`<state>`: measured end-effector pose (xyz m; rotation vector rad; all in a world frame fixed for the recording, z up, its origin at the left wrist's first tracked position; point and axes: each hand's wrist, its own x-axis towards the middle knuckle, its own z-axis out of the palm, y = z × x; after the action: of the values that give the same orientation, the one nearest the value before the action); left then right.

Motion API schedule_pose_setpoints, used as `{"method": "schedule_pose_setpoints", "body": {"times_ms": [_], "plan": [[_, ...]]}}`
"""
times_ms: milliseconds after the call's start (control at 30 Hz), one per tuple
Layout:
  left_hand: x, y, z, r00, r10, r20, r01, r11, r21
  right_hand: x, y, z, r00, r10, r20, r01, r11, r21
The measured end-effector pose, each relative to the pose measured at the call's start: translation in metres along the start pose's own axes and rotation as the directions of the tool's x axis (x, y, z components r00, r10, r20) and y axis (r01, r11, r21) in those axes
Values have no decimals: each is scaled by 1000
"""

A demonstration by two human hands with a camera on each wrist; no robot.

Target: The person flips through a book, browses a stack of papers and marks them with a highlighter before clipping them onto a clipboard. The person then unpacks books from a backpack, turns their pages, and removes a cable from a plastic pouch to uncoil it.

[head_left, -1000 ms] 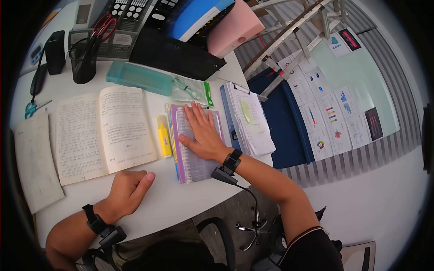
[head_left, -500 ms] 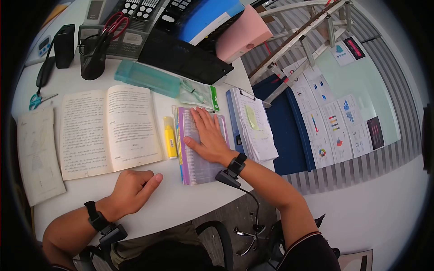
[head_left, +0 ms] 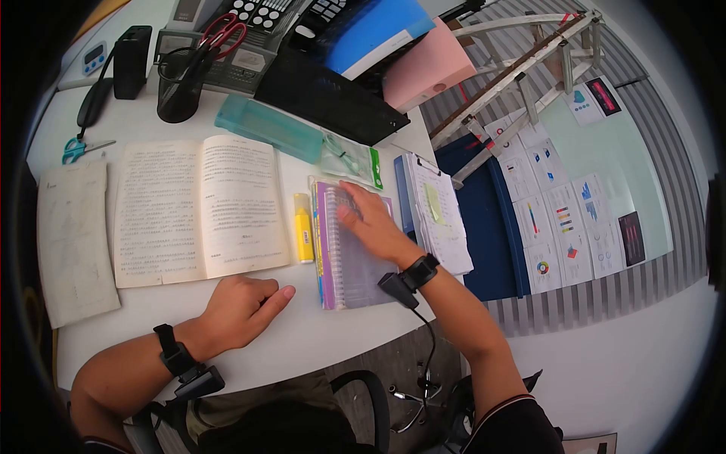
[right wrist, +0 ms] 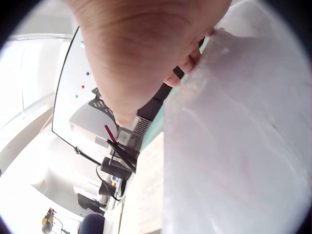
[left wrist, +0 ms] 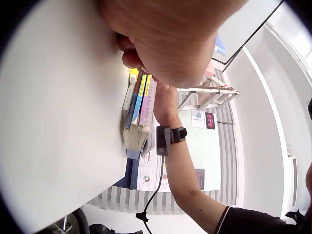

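My right hand (head_left: 376, 225) is over the upper part of a purple spiral notebook (head_left: 359, 276) with a clear plastic cover. Its fingers are bent, with the fingertips near the notebook's top edge. In the right wrist view the clear cover (right wrist: 234, 136) fills the right side, fingertips right at its edge. Under the notebook lie several books (left wrist: 134, 112), seen edge-on in the left wrist view. My left hand (head_left: 242, 312) rests on the desk below the open book (head_left: 238, 216), fingers loosely curled, holding nothing. A yellow highlighter (head_left: 304, 236) lies just left of the notebook.
A clipboard with papers (head_left: 439, 227) lies right of the notebook. Behind are a teal pencil case (head_left: 268, 129), a clear packet (head_left: 352, 160) and a black pen holder (head_left: 180, 98). A worn pale booklet (head_left: 76, 242) and blue-handled scissors (head_left: 74, 150) lie at left.
My right hand lay flat with fingers spread on the notebook; now its fingers are bent and drawn together. My left hand stays resting on the desk. The head view has shifted slightly.
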<state>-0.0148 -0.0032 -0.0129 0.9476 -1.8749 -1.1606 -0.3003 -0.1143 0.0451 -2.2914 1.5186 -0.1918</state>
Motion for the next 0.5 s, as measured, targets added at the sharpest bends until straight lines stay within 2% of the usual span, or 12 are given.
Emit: {"method": "schedule_pose_setpoints", "body": {"times_ms": [33, 100, 167, 233, 300, 367, 400, 467, 500], "plan": [[0, 0, 0, 1000, 5, 7, -5, 1000, 10, 3, 1, -5, 1000, -2, 3, 2, 1000, -1], [0, 1, -1, 1000, 8, 9, -9, 1000, 21, 14, 4, -15, 985, 175, -4, -172, 973, 153], [-1, 1, -1, 1000, 8, 14, -8, 1000, 18, 30, 17, -22, 985, 163, -53, -154, 979, 133], [-1, 0, -1, 1000, 9, 18, -9, 1000, 28, 47, 37, -26, 944, 308, -116, -298, 950, 89], [-1, 0, -2, 1000, 11, 24, -11, 999, 36, 62, 55, -28, 927, 345, -149, -335, 938, 92], [-1, 0, -2, 999, 46, 16, -46, 999, 25, 70, 62, -30, 859, 488, -158, -468, 871, 147], [-1, 0, -3, 999, 44, 12, -45, 999, 27, 75, 66, -28, 861, 484, -157, -464, 874, 147], [-2, -2, -2, 998, 58, 18, -58, 998, 17, 84, 74, -24, 776, 608, -168, -590, 794, 146], [-2, -2, -2, 998, 56, 16, -56, 998, 19, 87, 78, -23, 778, 606, -167, -588, 796, 146]]}}
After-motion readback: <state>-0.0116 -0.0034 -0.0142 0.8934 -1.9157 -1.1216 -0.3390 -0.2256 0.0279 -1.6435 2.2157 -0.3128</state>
